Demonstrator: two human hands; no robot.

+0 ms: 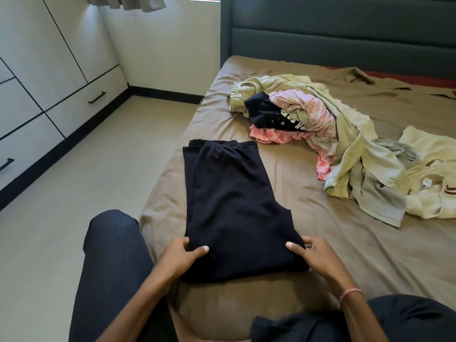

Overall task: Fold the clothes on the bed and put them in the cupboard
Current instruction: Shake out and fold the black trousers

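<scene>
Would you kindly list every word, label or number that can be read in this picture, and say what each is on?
Nothing here reads in full.
Navy top in the pile: white printed letters with stars, crumpled and partly covered, not legible.
Cream garment: small white neck label, too small to read.
Olive garment: dark tag at its gathered end, too blurred.
Black trousers: no text showing.

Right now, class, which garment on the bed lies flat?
The dark trousers, gripped at their near end by the left hand and right hand; the other clothes lie crumpled in a heap.
</scene>
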